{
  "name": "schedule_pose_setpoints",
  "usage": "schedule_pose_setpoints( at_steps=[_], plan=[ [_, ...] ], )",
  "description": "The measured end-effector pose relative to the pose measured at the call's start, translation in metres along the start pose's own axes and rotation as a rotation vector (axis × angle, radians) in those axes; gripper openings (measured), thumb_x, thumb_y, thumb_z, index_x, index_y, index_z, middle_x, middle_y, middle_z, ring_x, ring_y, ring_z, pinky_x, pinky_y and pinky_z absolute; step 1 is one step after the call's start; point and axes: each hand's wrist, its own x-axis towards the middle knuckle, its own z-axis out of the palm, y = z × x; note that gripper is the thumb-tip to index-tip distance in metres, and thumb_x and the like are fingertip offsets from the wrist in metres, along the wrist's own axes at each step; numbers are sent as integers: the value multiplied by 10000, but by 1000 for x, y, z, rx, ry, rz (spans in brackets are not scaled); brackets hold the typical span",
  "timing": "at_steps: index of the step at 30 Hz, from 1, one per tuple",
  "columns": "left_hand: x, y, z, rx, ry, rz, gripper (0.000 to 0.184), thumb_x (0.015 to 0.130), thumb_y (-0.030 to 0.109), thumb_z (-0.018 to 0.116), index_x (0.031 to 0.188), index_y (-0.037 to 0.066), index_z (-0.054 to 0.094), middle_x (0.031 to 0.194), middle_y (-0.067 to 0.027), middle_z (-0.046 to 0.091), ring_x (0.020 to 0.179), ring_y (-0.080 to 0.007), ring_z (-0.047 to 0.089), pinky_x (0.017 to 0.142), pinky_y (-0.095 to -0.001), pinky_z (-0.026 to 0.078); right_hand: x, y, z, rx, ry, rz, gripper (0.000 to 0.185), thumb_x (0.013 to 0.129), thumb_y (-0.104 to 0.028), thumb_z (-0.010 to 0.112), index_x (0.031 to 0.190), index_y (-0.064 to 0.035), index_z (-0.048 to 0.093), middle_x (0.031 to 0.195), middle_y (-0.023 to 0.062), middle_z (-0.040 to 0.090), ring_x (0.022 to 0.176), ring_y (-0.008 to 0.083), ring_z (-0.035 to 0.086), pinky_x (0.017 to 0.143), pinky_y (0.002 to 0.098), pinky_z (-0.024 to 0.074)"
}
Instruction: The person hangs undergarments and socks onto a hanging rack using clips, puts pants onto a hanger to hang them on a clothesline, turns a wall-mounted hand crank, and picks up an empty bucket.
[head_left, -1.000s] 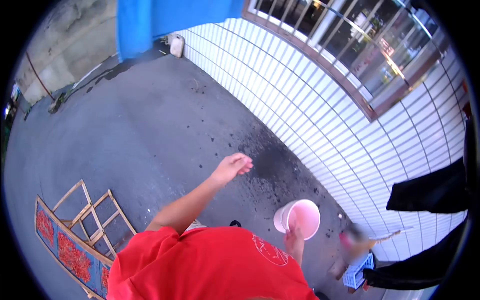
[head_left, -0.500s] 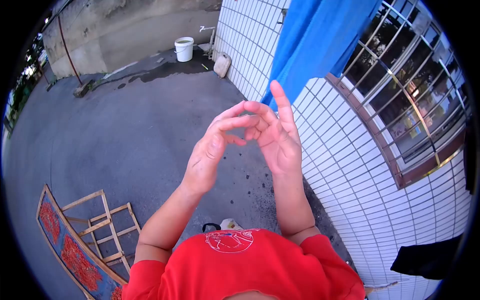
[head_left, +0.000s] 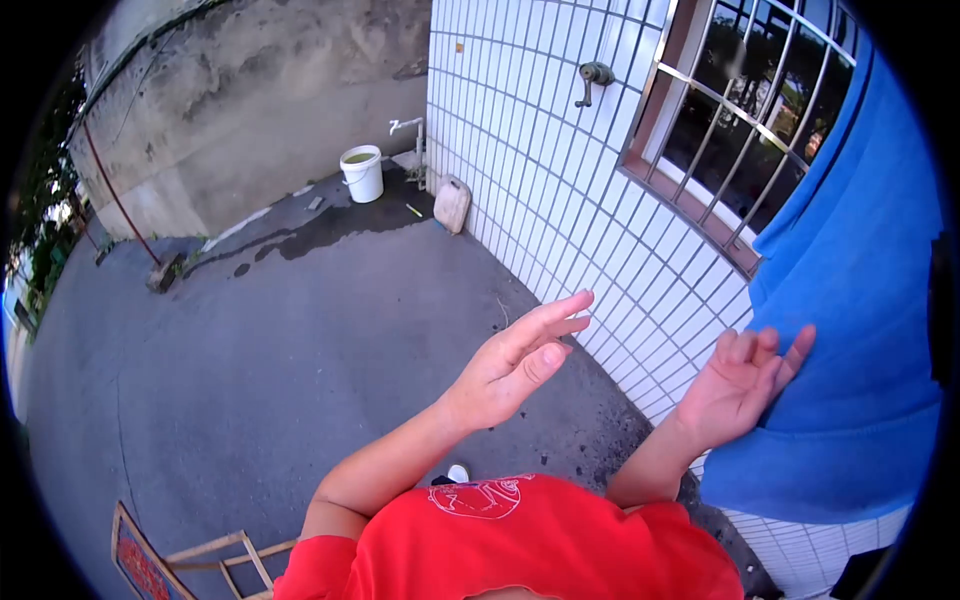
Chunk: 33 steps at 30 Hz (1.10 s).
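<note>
My left hand (head_left: 513, 368) is held out over the dark ground with its fingers stretched and nothing in it. Farther right, my right hand (head_left: 735, 388) is raised, palm up, with some fingers loosely curled and one pointing outward. It looks free of any object. Directly behind its fingertips hangs a large blue cloth (head_left: 845, 370); whether they touch it I cannot tell. The cloth drapes down the right side of the view and covers part of the tiled wall and window.
A white-tiled wall (head_left: 545, 150) with a barred window (head_left: 735, 130) runs along the right. A white bucket (head_left: 363, 182) of greenish liquid stands near a pale jerrycan (head_left: 453, 205) and a tap (head_left: 405, 126). At lower left is a wooden frame (head_left: 210, 553) beside a tray of red pieces (head_left: 143, 575).
My hands were close together in front of me and are now apart, the right one moved rightward and down. The view has turned, so the blue cloth now sits at the far right.
</note>
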Motion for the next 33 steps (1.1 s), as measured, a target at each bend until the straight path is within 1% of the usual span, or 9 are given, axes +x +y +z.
schedule_pose_setpoints(
  at_steps=[2, 4, 6, 8, 11, 16, 18, 26, 33],
  plan=[
    [30, -16, -35, -104, -38, -65, 623, 962, 422, 430, 1430, 37, 287, 1429, -172, 366, 1245, -305, 453, 951, -391, 399, 4, 36, 6, -88, 89, -83, 435, 960, -131, 389, 1384, -77, 309, 962, 71, 580, 653, 71, 416, 595, 230, 333],
    [61, -37, -68, -138, -50, -41, 602, 966, 404, 433, 1426, 41, 298, 1407, -173, 396, 1209, -297, 488, 919, -373, 421, 10, 90, 12, -78, -62, -146, 397, 965, -126, 372, 1357, -69, 343, 913, 69, 565, 612, 75, 401, 567, 235, 328],
    [88, -55, -104, -135, -90, -33, 593, 968, 393, 434, 1421, 34, 305, 1396, -175, 407, 1200, -293, 495, 906, -365, 428, 12, 143, 34, -195, 16, -58, 366, 968, -126, 382, 1326, -49, 381, 872, 70, 548, 594, 83, 415, 558, 225, 353],
    [116, -81, -143, -166, -86, -32, 582, 968, 389, 435, 1409, 26, 323, 1379, -178, 426, 1182, -287, 510, 892, -360, 436, 17, 198, 42, -249, -187, 198, 333, 955, -85, 426, 1281, -22, 417, 885, 91, 562, 615, 92, 464, 574, 219, 400],
    [160, -130, -208, -216, -101, -64, 551, 971, 387, 428, 1370, 10, 372, 1330, -179, 473, 1135, -275, 545, 857, -350, 454, 15, 278, 49, -416, -319, 187, 307, 935, -46, 475, 1237, 1, 443, 890, 104, 577, 638, 94, 506, 592, 214, 433],
    [252, -212, -313, -428, -56, -327, 455, 992, 368, 368, 1233, -1, 484, 1169, -157, 571, 990, -243, 611, 780, -334, 484, 17, 389, 43, -577, -147, 229, 251, 926, -60, 520, 1164, 15, 495, 861, 100, 594, 630, 86, 514, 580, 212, 434],
    [301, -253, -347, -528, 34, -469, 429, 995, 349, 354, 1213, 6, 490, 1124, -143, 586, 951, -235, 616, 769, -330, 488, 33, 428, 42, -656, -88, 401, 236, 928, -63, 521, 1151, 12, 506, 855, 95, 599, 626, 82, 514, 571, 208, 431],
    [449, -383, -369, -822, -96, -517, 384, 986, 324, 385, 1186, 11, 481, 1051, -127, 600, 878, -217, 623, 703, -324, 504, 75, 538, 20, -935, -5, 429, 214, 894, 19, 503, 1107, 20, 527, 829, 87, 590, 636, 81, 518, 572, 198, 427],
    [548, -491, -366, -925, 95, -653, 459, 952, 394, 479, 1253, 74, 347, 975, -124, 561, 772, -205, 613, 648, -312, 496, 114, 605, -77, -1050, 93, 525, 163, 916, -35, 498, 1055, 20, 562, 777, 58, 548, 586, 74, 452, 536, 189, 375]
  ],
)
